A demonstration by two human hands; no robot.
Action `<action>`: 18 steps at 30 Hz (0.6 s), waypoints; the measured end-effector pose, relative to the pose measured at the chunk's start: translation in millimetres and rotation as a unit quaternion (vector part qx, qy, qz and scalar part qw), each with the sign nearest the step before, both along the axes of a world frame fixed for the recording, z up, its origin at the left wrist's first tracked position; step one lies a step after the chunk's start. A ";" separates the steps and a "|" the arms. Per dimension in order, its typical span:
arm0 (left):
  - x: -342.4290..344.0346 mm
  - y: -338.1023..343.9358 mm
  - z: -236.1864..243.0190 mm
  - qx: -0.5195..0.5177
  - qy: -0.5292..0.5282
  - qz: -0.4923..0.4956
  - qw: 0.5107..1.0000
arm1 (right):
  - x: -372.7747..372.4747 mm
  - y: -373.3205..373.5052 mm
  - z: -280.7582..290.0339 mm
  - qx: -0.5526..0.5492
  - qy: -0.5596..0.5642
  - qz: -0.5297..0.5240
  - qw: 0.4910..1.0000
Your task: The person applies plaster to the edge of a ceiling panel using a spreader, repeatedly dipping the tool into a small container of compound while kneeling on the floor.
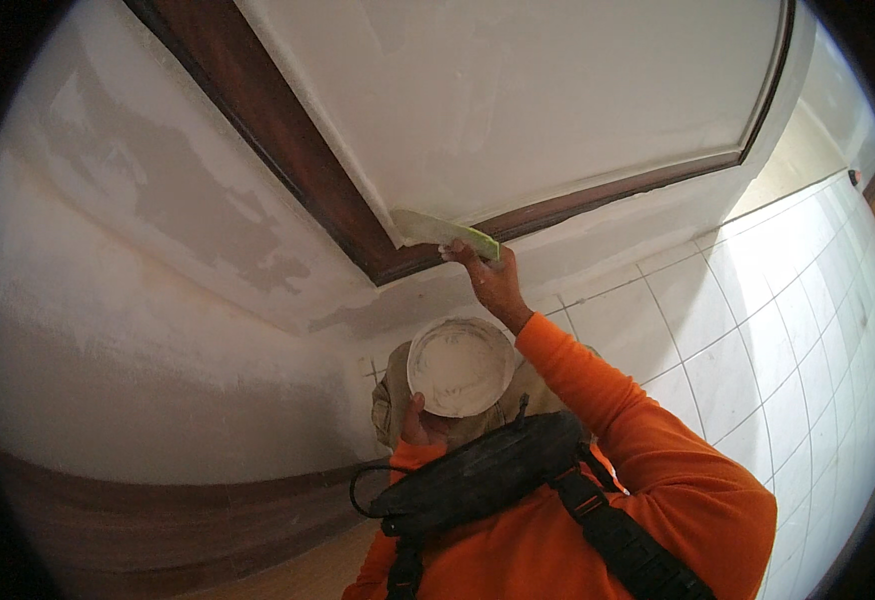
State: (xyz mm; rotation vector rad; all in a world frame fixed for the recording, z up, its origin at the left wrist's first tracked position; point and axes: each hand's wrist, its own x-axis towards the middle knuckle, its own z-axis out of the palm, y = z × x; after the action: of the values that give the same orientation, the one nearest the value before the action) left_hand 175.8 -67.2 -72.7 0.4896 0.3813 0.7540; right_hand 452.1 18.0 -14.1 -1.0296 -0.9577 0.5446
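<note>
Orange-sleeved beside a patchy pale wall [158, 225] at nine o'clock, with both hands occupied.
Toward ten o'clock, the lower corner of a brown frame [303, 160] around a pale panel [558, 90]. Gripped at six o'clock by the left hand [425, 428], with thumb against the outer side and other fingers mostly hidden: a round bowl [460, 367] coated with pale paste. At twelve, inside the frame's corner, a broad scraper [441, 233] with a green edge, pinched at its right end by the right hand [495, 280]. At three, white floor tiles [758, 335].
</note>
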 end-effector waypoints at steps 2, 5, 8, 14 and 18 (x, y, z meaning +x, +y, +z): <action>-3.1 7.5 -4.5 0.011 -0.099 -0.092 0.991 | -7.4 -1.6 -0.4 -0.047 -0.032 -0.010 0.998; -1.4 1.1 -0.2 -0.031 -0.004 -0.040 0.999 | -2.6 -3.2 1.2 -0.044 -0.094 -0.051 0.993; -5.9 2.1 -5.6 -0.010 -0.017 -0.041 0.999 | -16.0 -11.9 22.2 -0.003 -0.139 -0.094 0.986; 4.7 -0.7 6.0 0.003 -0.017 -0.034 0.999 | 10.8 -22.2 15.5 -0.032 -0.196 -0.133 0.971; -1.1 -1.2 0.9 -0.019 -0.032 -0.048 0.998 | 36.2 -45.3 21.9 -0.037 -0.139 -0.188 0.972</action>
State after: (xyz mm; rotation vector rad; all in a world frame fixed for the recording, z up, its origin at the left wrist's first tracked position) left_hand 174.7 -68.4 -71.8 0.4438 0.3101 0.6670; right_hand 488.4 -27.2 7.8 -1.3427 -0.9597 0.1227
